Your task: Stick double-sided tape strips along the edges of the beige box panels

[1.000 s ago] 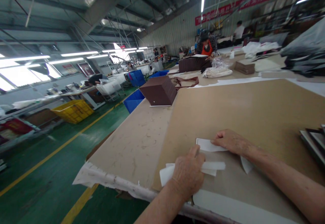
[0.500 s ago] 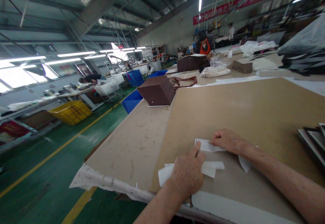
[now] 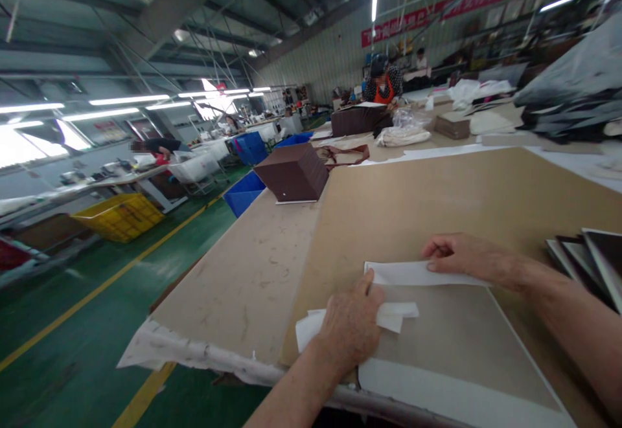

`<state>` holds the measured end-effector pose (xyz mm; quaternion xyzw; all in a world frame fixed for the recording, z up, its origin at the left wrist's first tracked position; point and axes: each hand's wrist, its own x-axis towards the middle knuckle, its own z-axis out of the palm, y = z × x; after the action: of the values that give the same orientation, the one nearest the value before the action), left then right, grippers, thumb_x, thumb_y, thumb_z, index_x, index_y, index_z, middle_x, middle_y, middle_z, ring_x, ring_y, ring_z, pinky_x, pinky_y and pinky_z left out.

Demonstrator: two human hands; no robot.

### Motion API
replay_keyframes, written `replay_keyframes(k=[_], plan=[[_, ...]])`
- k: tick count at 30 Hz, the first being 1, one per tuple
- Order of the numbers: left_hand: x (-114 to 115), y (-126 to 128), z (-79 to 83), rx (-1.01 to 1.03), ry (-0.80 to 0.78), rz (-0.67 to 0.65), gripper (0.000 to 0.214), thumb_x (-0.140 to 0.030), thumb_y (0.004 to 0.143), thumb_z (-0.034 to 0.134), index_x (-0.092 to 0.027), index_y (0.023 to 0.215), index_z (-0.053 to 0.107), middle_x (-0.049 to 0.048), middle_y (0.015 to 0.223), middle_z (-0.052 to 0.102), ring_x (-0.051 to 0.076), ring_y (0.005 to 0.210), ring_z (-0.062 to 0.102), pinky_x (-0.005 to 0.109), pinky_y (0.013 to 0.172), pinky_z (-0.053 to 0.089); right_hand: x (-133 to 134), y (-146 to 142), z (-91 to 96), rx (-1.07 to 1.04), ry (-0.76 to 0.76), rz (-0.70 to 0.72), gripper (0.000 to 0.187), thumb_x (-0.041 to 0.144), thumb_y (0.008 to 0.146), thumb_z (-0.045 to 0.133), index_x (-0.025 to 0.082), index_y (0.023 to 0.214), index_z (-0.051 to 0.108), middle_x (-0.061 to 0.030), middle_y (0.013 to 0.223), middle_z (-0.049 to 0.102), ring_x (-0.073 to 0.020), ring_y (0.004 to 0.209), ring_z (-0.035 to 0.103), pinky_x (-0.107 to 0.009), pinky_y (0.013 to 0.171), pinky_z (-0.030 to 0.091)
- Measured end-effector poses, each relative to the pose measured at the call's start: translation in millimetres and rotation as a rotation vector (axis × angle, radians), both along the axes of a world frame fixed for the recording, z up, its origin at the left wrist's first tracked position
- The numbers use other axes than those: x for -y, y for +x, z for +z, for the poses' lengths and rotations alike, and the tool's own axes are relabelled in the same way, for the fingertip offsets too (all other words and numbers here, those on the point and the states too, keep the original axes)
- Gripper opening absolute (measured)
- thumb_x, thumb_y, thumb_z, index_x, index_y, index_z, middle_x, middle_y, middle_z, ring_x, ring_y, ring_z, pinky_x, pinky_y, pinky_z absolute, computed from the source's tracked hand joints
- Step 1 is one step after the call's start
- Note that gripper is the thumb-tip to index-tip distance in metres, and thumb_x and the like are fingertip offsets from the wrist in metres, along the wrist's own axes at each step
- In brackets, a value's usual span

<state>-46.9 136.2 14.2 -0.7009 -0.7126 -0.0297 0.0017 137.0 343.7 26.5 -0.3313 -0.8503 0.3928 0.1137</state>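
A grey-brown panel point(image 3: 451, 331) with white borders lies flat at the table's front. Along its far edge runs a white strip point(image 3: 398, 273). My left hand point(image 3: 352, 324) presses the strip's left end with its index finger. Several short white strips point(image 3: 398, 311) stick out from both sides of that hand, its other fingers curled over them. Farther right, my right hand point(image 3: 457, 254) is closed, thumb and fingertips on the long strip. What lies under the left palm is hidden.
A brown stack point(image 3: 294, 172) stands at the table's left edge. Dark panels point(image 3: 587, 269) lean together at the right. Beyond are a plastic-wrapped bundle point(image 3: 403, 133), another person point(image 3: 383, 85) in an orange apron, and a yellow bin point(image 3: 119, 217) on the floor.
My right hand has moved right along the strip, which now lies straighter and longer across the panel's far edge. My left index finger stays on the left end.
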Motion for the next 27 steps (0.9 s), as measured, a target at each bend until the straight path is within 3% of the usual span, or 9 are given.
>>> replay_keyframes(k=[6,13,27], plan=[[-1.5,0.0,1.4,-0.017,-0.038,0.012,0.047,-0.015,0.071,0.045,-0.021,0.118,0.049,0.0103,0.156,0.027,0.034,0.114,0.059,0.052,0.085,0.055,0.0,42.1,-14.1,-0.013,0.084,-0.144,0.031,0.044,0.068,0.06,0.018,0.085,0.062,-0.0027,0.073,0.065,-0.0165,0.066,0.056,-0.028,0.059,0.04],[-2.4,-1.0,2.8,-0.051,-0.036,-0.01,0.039,-0.015,0.074,0.042,-0.02,0.111,0.052,0.0115,0.155,0.03,0.033,0.101,0.066,0.05,0.077,0.057,12.6,41.4,-37.0,0.005,0.231,-0.275,0.02,0.038,0.077,0.055,0.02,0.085,0.06,-0.0019,0.075,0.066,-0.0182,0.068,0.058,-0.03,0.063,0.039],[-7.6,1.6,4.0,-0.093,-0.11,0.057,0.038,-0.012,0.071,0.044,-0.022,0.107,0.054,0.006,0.157,0.025,0.031,0.095,0.069,0.052,0.076,0.058,13.5,47.8,-39.8,0.019,0.269,-0.303,0.014,0.029,0.078,0.054,0.022,0.089,0.06,-0.0015,0.079,0.067,-0.0185,0.074,0.061,-0.028,0.067,0.041]])
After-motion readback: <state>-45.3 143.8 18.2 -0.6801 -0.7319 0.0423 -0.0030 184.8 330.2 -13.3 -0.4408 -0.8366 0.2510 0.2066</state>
